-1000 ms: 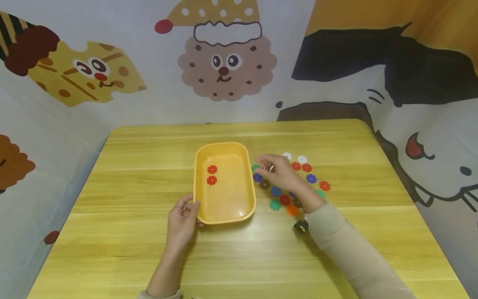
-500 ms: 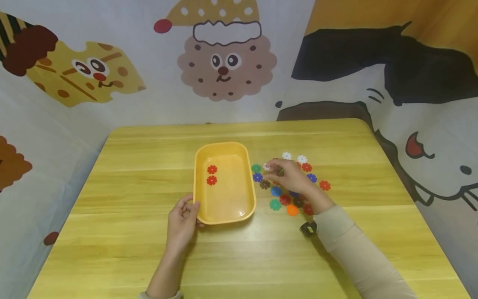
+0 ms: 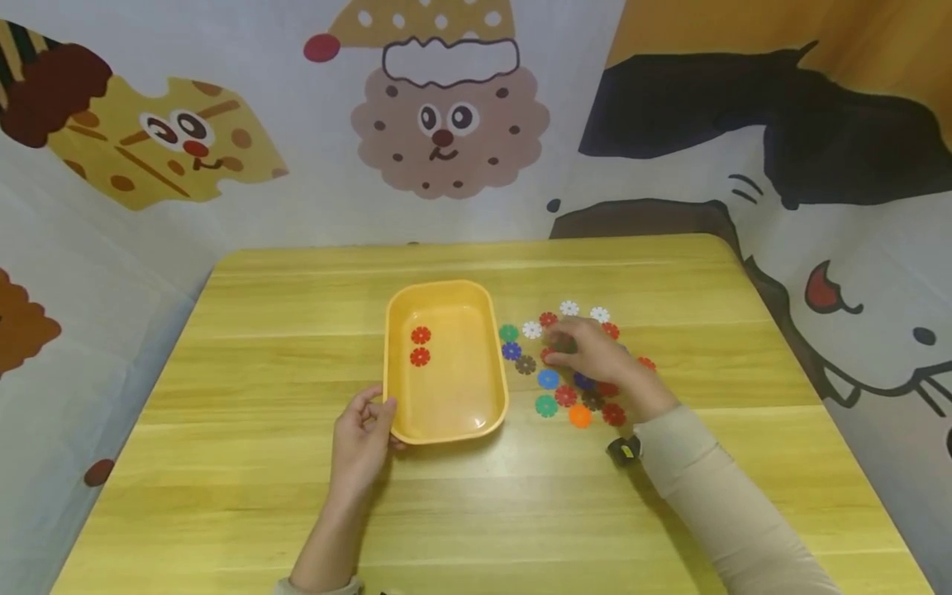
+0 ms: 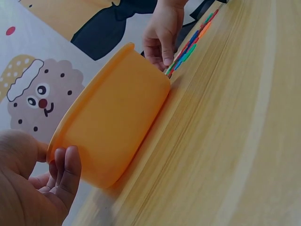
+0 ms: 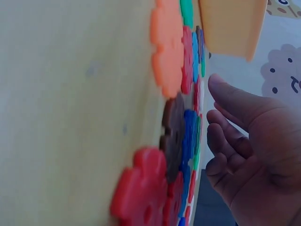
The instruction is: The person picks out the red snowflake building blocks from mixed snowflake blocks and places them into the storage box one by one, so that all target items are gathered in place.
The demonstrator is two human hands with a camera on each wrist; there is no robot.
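Note:
My left hand (image 3: 362, 438) holds the near left corner of a yellow plastic tray (image 3: 457, 413), thumb and fingers at its rim. Two red flower-shaped plastic discs (image 3: 420, 357) lie inside, one behind the other. My right hand (image 3: 591, 351) hovers over a spread of coloured discs to the right of the tray, its fingers loosely bent. A red disc (image 3: 547, 356) shows at its thumb tip, and a white disc (image 3: 531, 330) lies just left of its fingertips. In the right wrist view nothing shows between thumb and fingers. The hand hides some discs below it.
Around the right hand lie a green disc (image 3: 546, 406), an orange disc (image 3: 580, 416), a brown disc (image 3: 525, 364) and several others, flat on the wooden table (image 3: 238, 397). A dark wrist device (image 3: 623, 450) hangs by the right cuff. A cartoon-printed cloth (image 3: 312, 182) stands behind.
My right hand has moved right, from beside the tray's edge to over the discs, uncovering the white disc. My left hand and the tray have stayed in place.

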